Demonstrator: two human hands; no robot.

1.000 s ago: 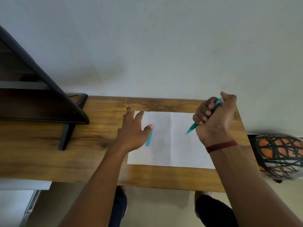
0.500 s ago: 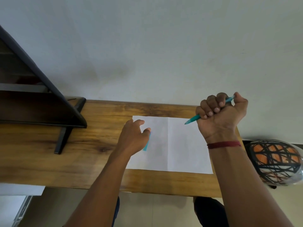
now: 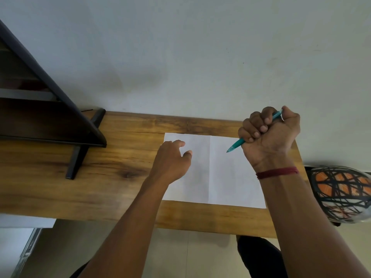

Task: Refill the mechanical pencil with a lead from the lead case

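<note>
Closing since the earlier frame over the lead case, now hidden under it on the paper's [image 3: 230,177] left half, the left hand [image 3: 170,159] is gripping or merely covering, I cannot tell, while the right hand [image 3: 271,141] is fisting the mechanical pencil [image 3: 235,145], tip slanting near-left toward it.

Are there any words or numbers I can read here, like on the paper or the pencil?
None can be read.
The white paper is blank.
The teal mechanical pencil gripped in the right hand shows no print that can be made out; it is too small to tell.
</note>
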